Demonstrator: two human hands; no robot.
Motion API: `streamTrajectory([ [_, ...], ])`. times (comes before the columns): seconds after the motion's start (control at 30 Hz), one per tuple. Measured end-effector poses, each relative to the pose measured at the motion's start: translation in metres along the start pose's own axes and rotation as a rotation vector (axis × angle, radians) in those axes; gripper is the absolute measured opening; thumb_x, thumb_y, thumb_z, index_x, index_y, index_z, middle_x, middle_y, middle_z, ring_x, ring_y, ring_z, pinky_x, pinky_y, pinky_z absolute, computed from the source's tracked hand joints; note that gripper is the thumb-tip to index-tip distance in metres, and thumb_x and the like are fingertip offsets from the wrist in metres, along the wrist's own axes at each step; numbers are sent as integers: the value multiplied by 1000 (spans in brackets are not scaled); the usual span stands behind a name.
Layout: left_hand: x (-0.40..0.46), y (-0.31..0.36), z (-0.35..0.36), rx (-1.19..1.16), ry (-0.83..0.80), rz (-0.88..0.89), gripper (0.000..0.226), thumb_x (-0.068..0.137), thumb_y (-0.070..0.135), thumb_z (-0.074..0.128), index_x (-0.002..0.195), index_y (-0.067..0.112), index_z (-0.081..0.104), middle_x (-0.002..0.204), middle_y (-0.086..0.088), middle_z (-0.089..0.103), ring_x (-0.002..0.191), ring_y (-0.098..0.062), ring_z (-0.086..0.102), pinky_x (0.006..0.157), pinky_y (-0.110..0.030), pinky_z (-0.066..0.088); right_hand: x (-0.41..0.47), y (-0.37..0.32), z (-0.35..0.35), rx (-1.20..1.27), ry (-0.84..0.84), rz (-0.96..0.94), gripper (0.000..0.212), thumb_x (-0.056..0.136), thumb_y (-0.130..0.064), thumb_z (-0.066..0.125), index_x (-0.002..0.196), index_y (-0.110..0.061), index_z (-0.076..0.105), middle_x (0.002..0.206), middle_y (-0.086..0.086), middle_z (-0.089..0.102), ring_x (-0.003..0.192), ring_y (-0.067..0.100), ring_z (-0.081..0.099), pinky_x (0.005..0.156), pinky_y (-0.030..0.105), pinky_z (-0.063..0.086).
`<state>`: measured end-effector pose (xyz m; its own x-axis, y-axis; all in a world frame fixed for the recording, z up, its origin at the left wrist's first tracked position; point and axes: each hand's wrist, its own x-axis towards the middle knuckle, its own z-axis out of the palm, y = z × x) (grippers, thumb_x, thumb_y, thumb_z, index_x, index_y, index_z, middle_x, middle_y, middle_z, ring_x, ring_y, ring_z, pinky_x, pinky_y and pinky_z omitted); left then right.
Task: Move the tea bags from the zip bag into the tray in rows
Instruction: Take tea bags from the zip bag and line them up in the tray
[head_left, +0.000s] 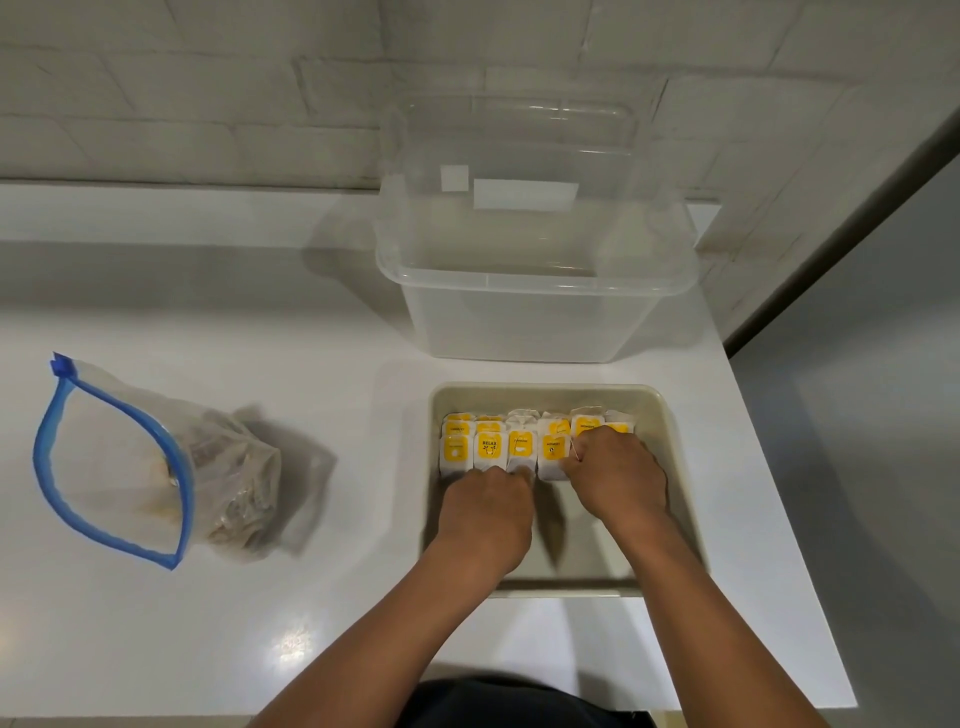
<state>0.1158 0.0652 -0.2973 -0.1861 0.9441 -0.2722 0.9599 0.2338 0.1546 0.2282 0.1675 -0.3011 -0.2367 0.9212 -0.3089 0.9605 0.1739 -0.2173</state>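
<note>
A beige tray (670, 431) sits on the white counter at the right. Several white tea bags with yellow labels (488, 447) stand in rows against its far wall. Both hands are inside the tray. My left hand (485, 506) has its fingers curled against the near edge of the front row. My right hand (618, 480) is curled over the bags at the right of that row, and its fingertips are hidden. The zip bag (156, 467) with a blue seal lies open at the left, with tea bags still inside.
A clear plastic tub (535, 275) with its lid leaning on the tiled wall stands just behind the tray. The counter's right edge (769, 467) runs close beside the tray. Its front edge is near my body.
</note>
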Motion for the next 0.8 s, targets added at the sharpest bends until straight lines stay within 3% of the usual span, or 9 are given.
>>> streamTrajectory([
  [0.13, 0, 0, -2, 10, 15, 16, 39, 103, 27, 45, 141, 22, 44, 123, -7, 64, 110, -26, 63, 82, -33, 50, -2, 1, -2, 28, 19, -20, 26, 93, -39, 56, 82, -17, 64, 96, 8, 70, 93, 31, 64, 68, 26, 39],
  [0.27, -5, 1, -9, 1, 32, 27, 35, 101, 26, 47, 136, 24, 48, 117, -6, 66, 106, -26, 64, 75, -33, 48, -6, 1, -9, 68, 33, -3, 36, 93, -43, 54, 79, -12, 65, 91, 9, 70, 90, 32, 65, 66, 27, 39],
  [0.4, -16, -1, -29, -76, 90, 26, 31, 100, 33, 45, 131, 30, 52, 115, -1, 66, 104, -27, 63, 75, -33, 49, -26, -12, -27, 121, 83, -49, 44, 92, -41, 54, 57, -16, 45, 71, 5, 61, 82, 32, 61, 63, 29, 42],
  [0.6, -52, -28, -71, -193, 267, -66, 34, 98, 44, 43, 130, 37, 54, 114, 7, 63, 102, -22, 62, 74, -31, 46, -64, -56, -61, 316, 108, -262, 19, 92, -38, 56, 87, -26, 70, 84, -10, 72, 88, 18, 62, 72, 33, 53],
  [0.8, -96, -86, -89, -367, 452, -203, 16, 96, 35, 55, 108, 35, 65, 91, 11, 66, 78, -12, 65, 67, -35, 53, -98, -117, -62, 544, -69, -511, 11, 93, -28, 61, 88, -32, 70, 79, -16, 70, 67, 2, 61, 69, 23, 47],
])
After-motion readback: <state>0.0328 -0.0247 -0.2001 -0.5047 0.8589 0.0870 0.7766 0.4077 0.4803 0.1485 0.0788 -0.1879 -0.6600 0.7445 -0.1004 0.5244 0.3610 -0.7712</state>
